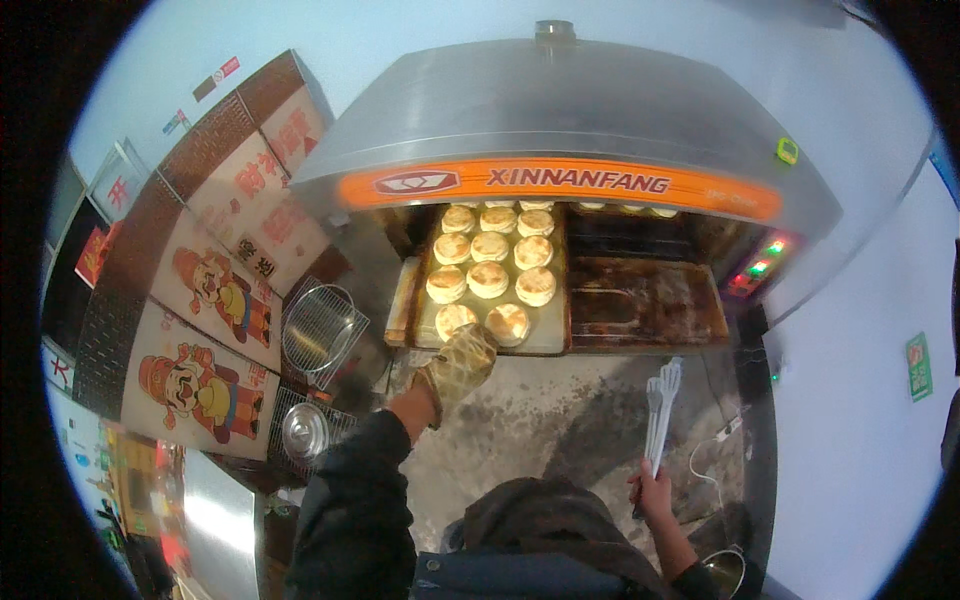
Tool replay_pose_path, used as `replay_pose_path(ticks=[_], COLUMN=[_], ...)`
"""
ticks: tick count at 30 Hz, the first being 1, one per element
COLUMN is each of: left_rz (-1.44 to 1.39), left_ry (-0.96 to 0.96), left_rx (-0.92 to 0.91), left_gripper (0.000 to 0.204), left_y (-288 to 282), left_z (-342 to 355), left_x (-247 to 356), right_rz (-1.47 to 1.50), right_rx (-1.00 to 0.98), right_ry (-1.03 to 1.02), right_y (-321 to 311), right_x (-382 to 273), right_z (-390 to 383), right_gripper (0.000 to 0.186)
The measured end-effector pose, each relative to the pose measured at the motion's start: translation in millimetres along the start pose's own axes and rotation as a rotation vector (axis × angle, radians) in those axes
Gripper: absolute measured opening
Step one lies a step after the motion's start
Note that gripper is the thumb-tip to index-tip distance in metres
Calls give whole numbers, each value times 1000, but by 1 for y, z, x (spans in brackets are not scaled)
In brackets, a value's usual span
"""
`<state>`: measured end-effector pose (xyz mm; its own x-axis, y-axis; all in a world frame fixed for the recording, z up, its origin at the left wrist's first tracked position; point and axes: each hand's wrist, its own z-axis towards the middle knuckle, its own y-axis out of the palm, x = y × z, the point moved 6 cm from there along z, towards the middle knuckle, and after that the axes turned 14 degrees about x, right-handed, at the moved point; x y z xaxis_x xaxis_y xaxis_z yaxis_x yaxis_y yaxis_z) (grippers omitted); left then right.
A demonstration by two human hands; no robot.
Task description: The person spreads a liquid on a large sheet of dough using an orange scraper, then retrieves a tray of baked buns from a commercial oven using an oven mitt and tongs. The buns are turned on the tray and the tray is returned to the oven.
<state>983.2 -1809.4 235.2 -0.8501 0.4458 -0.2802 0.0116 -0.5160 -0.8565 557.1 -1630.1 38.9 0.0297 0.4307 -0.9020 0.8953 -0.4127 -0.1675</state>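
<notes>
My left hand [459, 368], in a worn tan oven mitt, is at the front rim of a baking tray [545, 343] and appears to grip it; the mitt hides my fingers. Several round, browned flatbreads [488, 279] lie in rows on the tray, which reaches from inside the oven onto its front ledge. Just right of the mitt sits the nearest flatbread [508, 323]. Low on the right, my right hand [654, 492] is closed round the handles of metal tongs [660, 410]. The slotted tong ends point up toward the oven ledge, apart from any bread.
The steel oven [560, 110] has an orange front strip and lit indicators [762, 266] at right. Beside the tray is a dark, stained oven ledge [645, 300]. Wire racks [325, 330] and a round metal lid [305, 430] stand left. A white cord [712, 470] lies on the floor.
</notes>
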Motion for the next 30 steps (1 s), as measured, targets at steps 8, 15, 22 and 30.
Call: replay_pose_path(ticks=[8,15,22,30], left_rz=[-123,-346,-949,-1513], left_ry=[-67,-396,-1716,-1633], left_rx=[43,109,306,276], left_gripper=[28,31,71,64], left_y=[-6,-37,11,24], left_z=[-25,-52,-120,-15], left_x=[10,-2,51,77], right_rz=[-142,-342,-399,-494], right_rx=[-138,-365,-528,-505], right_ry=[-85,-197,-185,97], right_y=[48,132,243,334], right_x=[-90,-199,-281,-318], right_z=[-13,15,133,247], right_gripper=[46,47,55,60])
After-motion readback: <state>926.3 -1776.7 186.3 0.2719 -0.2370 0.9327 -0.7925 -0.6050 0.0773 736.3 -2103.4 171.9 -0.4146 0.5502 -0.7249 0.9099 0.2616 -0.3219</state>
